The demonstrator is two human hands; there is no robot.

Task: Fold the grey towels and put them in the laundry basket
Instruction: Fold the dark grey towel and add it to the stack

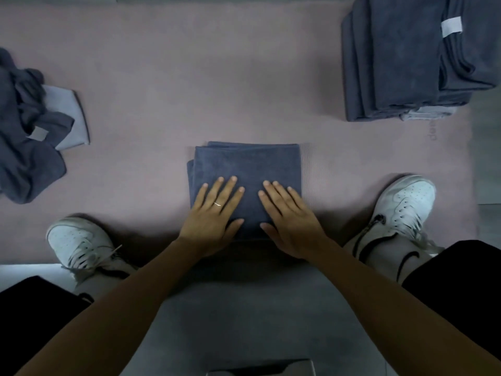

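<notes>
Grey folded towel (245, 169) under my palms, left hand (214, 215) and right hand (290, 218) spread flat, pressing its near half

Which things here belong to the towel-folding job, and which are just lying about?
Job:
folded towel, pressed flat by left hand and right hand
towel stack
unfolded pile

Lying about:
pink mat
shoes
No basket in view.
</notes>
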